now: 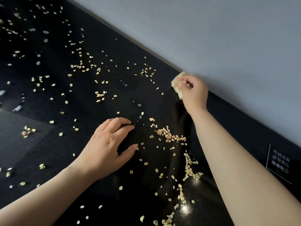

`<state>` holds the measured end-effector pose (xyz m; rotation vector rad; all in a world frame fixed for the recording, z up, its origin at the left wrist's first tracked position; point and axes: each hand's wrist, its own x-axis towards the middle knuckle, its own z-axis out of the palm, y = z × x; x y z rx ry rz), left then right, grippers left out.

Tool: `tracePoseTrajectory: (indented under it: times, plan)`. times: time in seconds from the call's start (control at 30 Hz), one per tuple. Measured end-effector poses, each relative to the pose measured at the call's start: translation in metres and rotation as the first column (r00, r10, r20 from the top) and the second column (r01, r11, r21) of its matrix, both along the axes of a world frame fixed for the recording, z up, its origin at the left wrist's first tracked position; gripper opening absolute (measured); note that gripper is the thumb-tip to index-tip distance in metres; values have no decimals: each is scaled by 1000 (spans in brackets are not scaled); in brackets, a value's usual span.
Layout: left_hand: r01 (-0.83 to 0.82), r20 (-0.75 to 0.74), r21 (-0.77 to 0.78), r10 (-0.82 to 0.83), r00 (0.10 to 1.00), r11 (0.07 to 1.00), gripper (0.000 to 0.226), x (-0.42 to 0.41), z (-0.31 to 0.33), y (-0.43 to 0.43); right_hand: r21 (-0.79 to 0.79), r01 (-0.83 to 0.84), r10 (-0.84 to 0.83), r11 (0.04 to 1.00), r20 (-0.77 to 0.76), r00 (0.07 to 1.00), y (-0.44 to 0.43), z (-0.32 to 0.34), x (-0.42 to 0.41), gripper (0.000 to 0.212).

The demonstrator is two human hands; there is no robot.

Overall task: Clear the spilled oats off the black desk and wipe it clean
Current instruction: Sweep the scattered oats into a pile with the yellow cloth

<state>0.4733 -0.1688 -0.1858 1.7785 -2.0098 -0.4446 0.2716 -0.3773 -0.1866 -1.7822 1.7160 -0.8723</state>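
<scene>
Item: black desk (91,110), glossy top, seen from above at a slant, its far edge against a grey wall (211,38)

Contents: spilled oats (169,135), pale flakes scattered over almost the whole surface. They lie singly and in small clusters to the left and far side. Denser trails lie between the two forearms and run toward the near edge.

Left hand (107,145): palm down on the desk near the middle, fingers spread and slightly bent with tips touching the surface, grasping nothing. Loose flakes lie just beside the thumb.

Right hand (193,93): reached to the far edge where desk meets wall, fingers curled round a pale yellow wad (176,82). Cloth or sponge, cannot tell. The wad touches the desk and protrudes from the hand on the left.

Also present: small black sign (279,163) with white characters, at the right by the wall; bright light glints (184,209) on the near surface
</scene>
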Motion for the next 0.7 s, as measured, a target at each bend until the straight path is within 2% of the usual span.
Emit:
tracePoseTrajectory:
  times: [0.13, 0.23, 0.3, 0.4, 0.53, 0.63, 0.7]
  plan:
    - [-69, 46, -71, 73, 996, 995, 51, 18, 0, -3, 55, -308, 307, 950, 18, 952, 66, 6, 17, 12]
    - [-147, 96, -38, 150, 984, 988, 62, 30, -3, -4, 125, -417, 407, 900, 101, 908, 97, 17, 10, 15]
    - [-157, 134, -5, 156, 979, 988, 68, 35, -5, -3, 51, -351, 345, 935, 106, 933, 86, 24, 4, 16]
    - [-152, 139, 17, 148, 979, 988, 69, 39, -7, 0, -79, -113, 118, 990, 68, 991, 34, 28, 3, 18]
    - [-153, 112, 29, 149, 983, 988, 68, 43, -8, -2, -8, 81, -81, 997, -2, 997, -33, 13, 8, 16]
    - [-144, 121, 26, 140, 983, 989, 67, 45, -8, -4, -4, 83, -82, 997, 13, 997, -35, 3, 26, 16]
    - [-143, 126, 29, 139, 982, 989, 67, 46, -8, -4, -22, -43, 43, 999, 15, 999, -13, -1, 38, 13]
